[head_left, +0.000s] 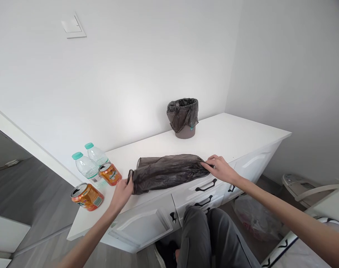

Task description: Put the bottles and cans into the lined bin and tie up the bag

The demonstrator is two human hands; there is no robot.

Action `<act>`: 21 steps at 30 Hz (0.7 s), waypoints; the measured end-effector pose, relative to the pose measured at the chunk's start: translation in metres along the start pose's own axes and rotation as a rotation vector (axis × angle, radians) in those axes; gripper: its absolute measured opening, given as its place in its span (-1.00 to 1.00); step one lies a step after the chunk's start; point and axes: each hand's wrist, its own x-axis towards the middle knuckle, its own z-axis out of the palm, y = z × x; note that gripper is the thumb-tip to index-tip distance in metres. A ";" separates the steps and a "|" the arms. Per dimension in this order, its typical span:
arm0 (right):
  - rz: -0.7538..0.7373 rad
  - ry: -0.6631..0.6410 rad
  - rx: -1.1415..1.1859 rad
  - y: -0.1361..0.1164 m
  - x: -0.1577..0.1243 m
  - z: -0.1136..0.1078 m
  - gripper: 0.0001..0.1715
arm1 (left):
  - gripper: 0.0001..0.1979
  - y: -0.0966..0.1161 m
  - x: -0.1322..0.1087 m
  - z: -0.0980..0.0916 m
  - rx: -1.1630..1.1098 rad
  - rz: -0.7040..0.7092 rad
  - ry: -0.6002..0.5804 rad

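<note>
The left hand is closed in a pinch, thumb and fingers gathered on one end of a dark, see-through plastic bag; the right hand nips the bag's other end, where the film bunches into folds, its fingers partly curled; the bag lies stretched between the two hands, crumpled lengthwise, along the front edge of a white bench.

Just beyond the left hand, on its outer side, an orange can tilts in the view; a second orange can stands farther out to the left of that hand, near the bench's end, its top open; behind the cans, past the left hand, are two clear bottles, a nearer bottle and a farther bottle, both with teal caps.

Beyond the bag, well ahead of both hands and nearer the right one, a small bin stands upright, a dark liner folded over its rim; below the right hand, black handles show on the bench's white drawer fronts; below and between the hands are grey trousers.
</note>
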 end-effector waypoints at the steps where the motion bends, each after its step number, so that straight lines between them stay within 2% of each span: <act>1: 0.069 -0.031 -0.026 -0.001 0.007 0.001 -0.48 | -0.58 0.007 0.010 -0.004 0.072 -0.012 0.060; 3: 0.184 -0.098 -0.106 -0.005 0.021 0.002 -0.49 | -0.56 0.024 0.030 -0.010 0.304 0.034 0.202; 5: 0.262 -0.140 -0.176 -0.012 0.031 0.003 -0.56 | -0.54 0.043 0.041 -0.009 0.519 0.148 0.364; 7: 0.326 -0.140 -0.189 -0.021 0.036 0.002 -0.65 | -0.47 0.061 0.043 0.004 0.608 0.343 0.449; 8: 0.353 -0.130 -0.178 -0.025 0.037 0.002 -0.68 | -0.46 0.069 0.040 0.016 0.614 0.461 0.440; 10: 0.398 -0.096 -0.140 -0.031 0.036 0.001 -0.69 | -0.46 0.078 0.033 0.047 0.593 0.689 0.314; 12: 0.428 -0.072 -0.110 -0.034 0.032 0.000 -0.62 | -0.45 0.077 0.031 0.082 0.579 0.805 0.140; 13: 0.427 -0.069 -0.102 -0.035 0.030 -0.001 -0.60 | -0.43 0.072 0.034 0.098 0.578 0.798 0.059; 15: 0.382 -0.092 -0.084 -0.034 0.025 -0.005 -0.65 | -0.37 0.057 0.049 0.122 0.582 0.696 -0.086; 18: 0.260 -0.163 0.011 -0.037 0.011 -0.018 -0.74 | -0.35 0.029 0.080 0.134 0.587 0.558 -0.227; 20: 0.261 -0.182 0.150 -0.046 -0.002 -0.030 -0.68 | -0.37 0.014 0.096 0.129 0.596 0.552 -0.237; 21: 0.288 -0.174 0.239 -0.052 -0.009 -0.037 -0.63 | -0.38 0.009 0.100 0.124 0.605 0.558 -0.202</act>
